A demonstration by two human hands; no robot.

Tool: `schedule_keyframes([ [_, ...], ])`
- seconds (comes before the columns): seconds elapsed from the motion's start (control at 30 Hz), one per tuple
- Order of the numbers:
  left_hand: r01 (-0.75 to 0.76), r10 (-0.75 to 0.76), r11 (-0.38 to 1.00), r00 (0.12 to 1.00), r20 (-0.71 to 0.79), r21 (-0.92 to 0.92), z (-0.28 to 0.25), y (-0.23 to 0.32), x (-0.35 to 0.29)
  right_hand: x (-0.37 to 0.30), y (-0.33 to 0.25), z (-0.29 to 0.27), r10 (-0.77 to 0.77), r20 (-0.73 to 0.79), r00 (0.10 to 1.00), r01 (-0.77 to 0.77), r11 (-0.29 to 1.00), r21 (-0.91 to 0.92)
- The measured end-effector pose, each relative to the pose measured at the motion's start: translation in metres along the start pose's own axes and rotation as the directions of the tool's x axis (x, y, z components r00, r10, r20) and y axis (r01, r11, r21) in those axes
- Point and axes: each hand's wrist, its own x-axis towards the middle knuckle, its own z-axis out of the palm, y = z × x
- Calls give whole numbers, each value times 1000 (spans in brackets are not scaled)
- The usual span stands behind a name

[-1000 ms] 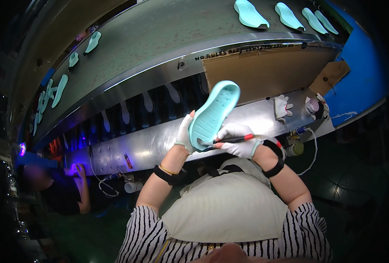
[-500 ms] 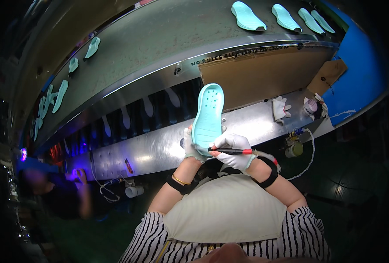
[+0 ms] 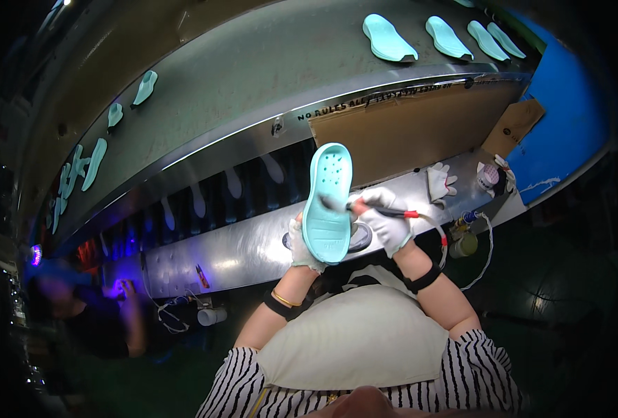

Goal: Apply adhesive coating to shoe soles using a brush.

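A pale turquoise shoe sole (image 3: 326,230) with small holes near its far end is held upright over the bench's near edge. My left hand (image 3: 303,249), in a white glove with bare fingertips, grips its left side and lower end. My right hand (image 3: 387,224), gloved the same way, is closed around a dark-handled brush (image 3: 392,212) with a red band and a pale hose trailing from it. The dark, blurred brush tip lies over the middle of the sole's face. Partly hidden behind the sole is a grey rounded thing (image 3: 362,238) on the bench.
Several turquoise soles (image 3: 388,39) lie on the dark conveyor belt (image 3: 253,63) beyond. The metal bench (image 3: 204,252) carries red-handled pliers (image 3: 202,276), a white glove (image 3: 440,182) and a pinkish-white roll (image 3: 488,175). A cardboard sheet (image 3: 413,129) stands behind. At left, another person (image 3: 103,313) works under violet light.
My right hand has lifted from the sole's lower end and moved up, bringing the brush tip to the sole's middle. The sole sits slightly lower in view, still in my left hand.
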Motion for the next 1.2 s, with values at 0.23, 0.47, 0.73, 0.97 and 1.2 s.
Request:
schedule_keyframes([
  [0.23,30,-29,998,999,21,-54,3,-10,-1,17,-9,8,-208,-50,977,198,969,-149],
  [0.47,0,-6,994,999,48,109,4,-1,-2,31,-16,-1,-214,-130,968,202,974,-100],
  [0.73,-15,7,956,1000,30,294,4,16,1,14,-18,-11,-253,258,932,334,876,-348],
  [0.97,-20,25,939,1000,-8,343,-3,19,4,33,-41,-23,-385,395,834,549,645,-531],
  [1.2,-168,174,885,984,25,433,-12,30,14,12,-55,-14,-285,492,823,527,705,-474],
])
